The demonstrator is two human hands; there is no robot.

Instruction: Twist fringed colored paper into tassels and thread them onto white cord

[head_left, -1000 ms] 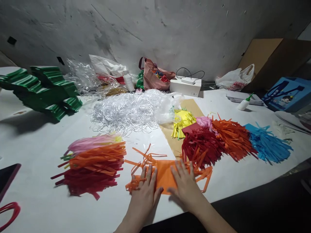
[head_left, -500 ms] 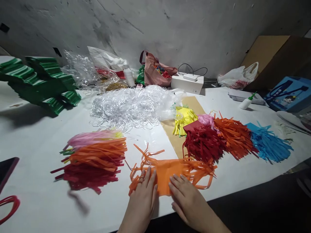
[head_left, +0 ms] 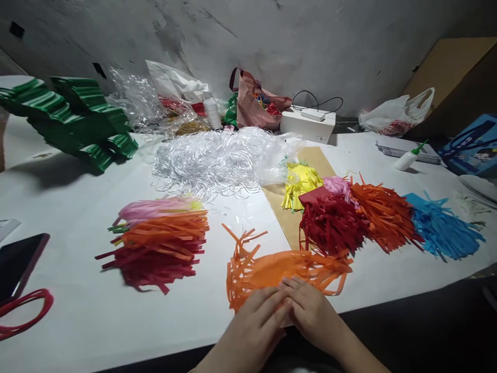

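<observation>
A sheet of orange tissue paper (head_left: pixel 267 268) with cut fringes on both sides lies spread near the table's front edge. My left hand (head_left: pixel 261 324) and my right hand (head_left: pixel 313 313) meet at its near middle edge, fingertips touching. Fingers of both hands are bent and pressed together on that edge; the thumbs are mostly hidden beneath. To the left lies a stack of fringed paper tassels (head_left: pixel 163 241) in pink, orange and dark red. On the right, dark red tassels (head_left: pixel 334 223), orange tassels (head_left: pixel 382 217), blue tassels (head_left: pixel 446 228) and yellow tassels (head_left: pixel 301 185) sit in bunches.
Behind the work lies a heap of clear plastic string (head_left: pixel 209 160). A green stack of cut shapes (head_left: pixel 73 119) stands back left. A phone (head_left: pixel 23 264) and red cord (head_left: pixel 34 305) lie at left. A glue bottle (head_left: pixel 407 158) and white box (head_left: pixel 308 126) are farther back.
Both hands have moved from lying flat and apart on the orange paper to its near edge, where they now meet. The view has shifted slightly left.
</observation>
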